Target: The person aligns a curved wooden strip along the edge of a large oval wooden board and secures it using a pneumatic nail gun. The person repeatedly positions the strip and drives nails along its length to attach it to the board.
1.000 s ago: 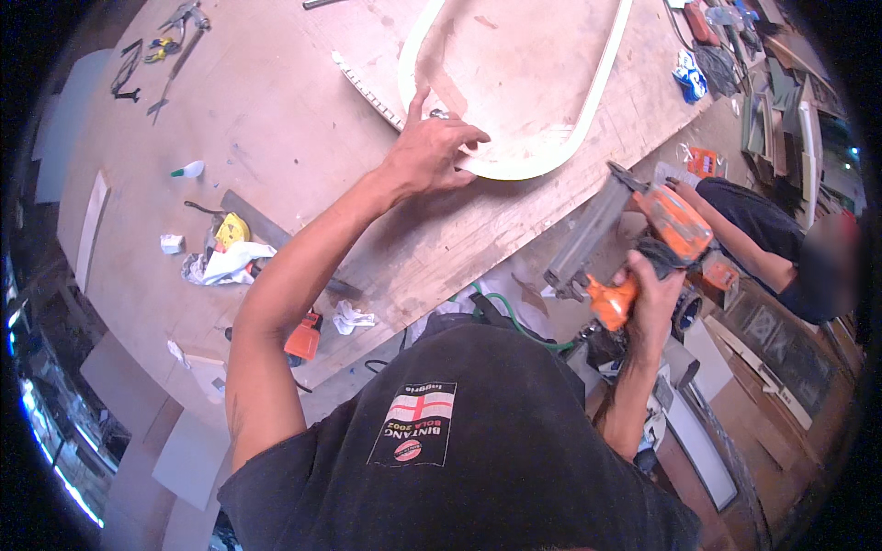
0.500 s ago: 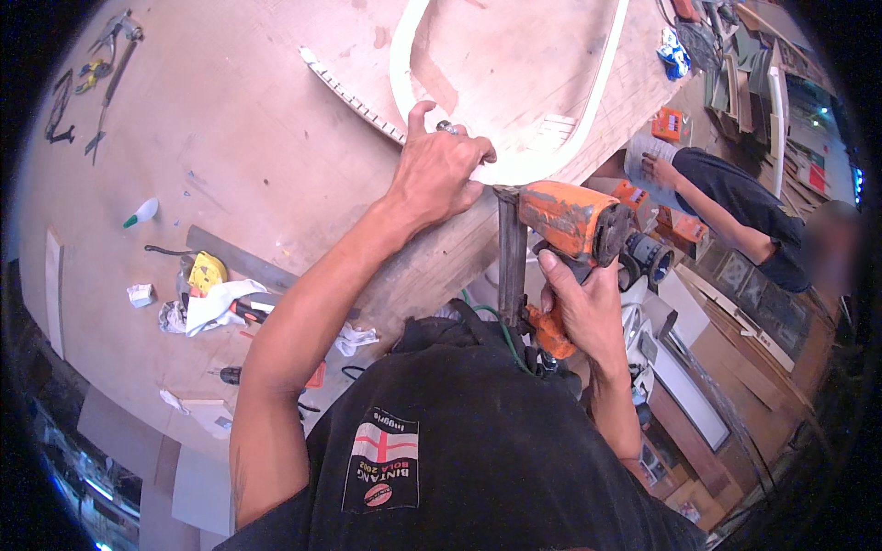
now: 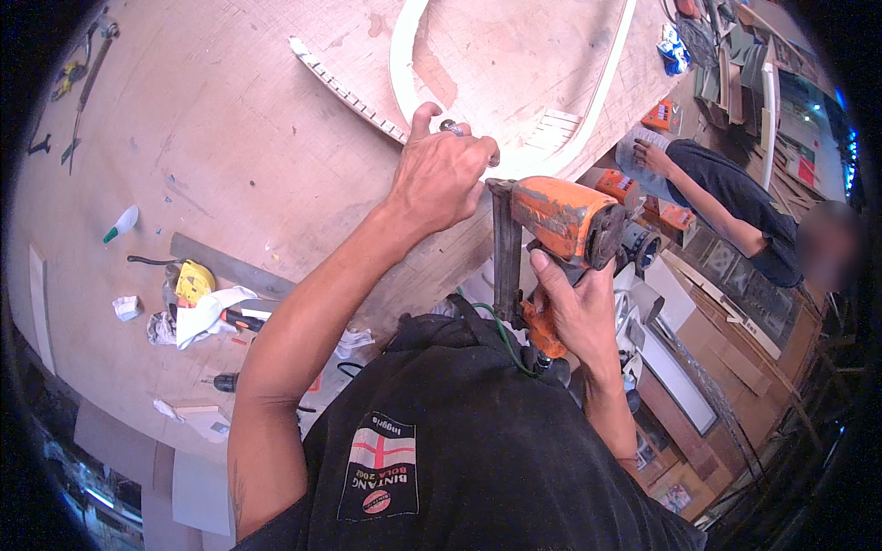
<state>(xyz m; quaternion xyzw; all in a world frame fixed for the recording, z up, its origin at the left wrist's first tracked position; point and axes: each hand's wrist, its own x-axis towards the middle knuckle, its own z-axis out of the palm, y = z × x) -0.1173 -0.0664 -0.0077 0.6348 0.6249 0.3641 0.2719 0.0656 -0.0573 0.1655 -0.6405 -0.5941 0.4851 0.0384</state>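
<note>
One orange nail gun [image 3: 556,220], with one long black magazine [image 3: 506,253], is in the right hand [image 3: 581,308], whose fingers are wrapped around the handle with the thumb laid along the rear of it. One green hose [image 3: 503,332] runs close beside the magazine. The gun's nose sits at the near bend of one white curved frame [image 3: 401,69]; whether they touch cannot be told.

That frame lies on one wooden worktable [image 3: 303,184], two long sides running away from the person and one rounded end beside the table's near edge. The left hand [image 3: 439,174], wearing one ring [image 3: 450,127], is half closed, back upward, its bent fingers gripping the frame at the bend; the fingertips' exact hold is partly hidden. One notched strip [image 3: 344,96] extends leftward from beside this hand.

Farther left on the table are one white bottle with a green cap [image 3: 125,220], one yellow tape measure [image 3: 194,280], one dark flat bar [image 3: 216,260] and one white cloth [image 3: 207,320], the tape measure just beside the cloth. One blue-and-white packet [image 3: 673,53] lies near the far right. Beyond the table's right edge, one co-worker's hand [image 3: 653,158] shows near three orange boxes [image 3: 618,186]
</note>
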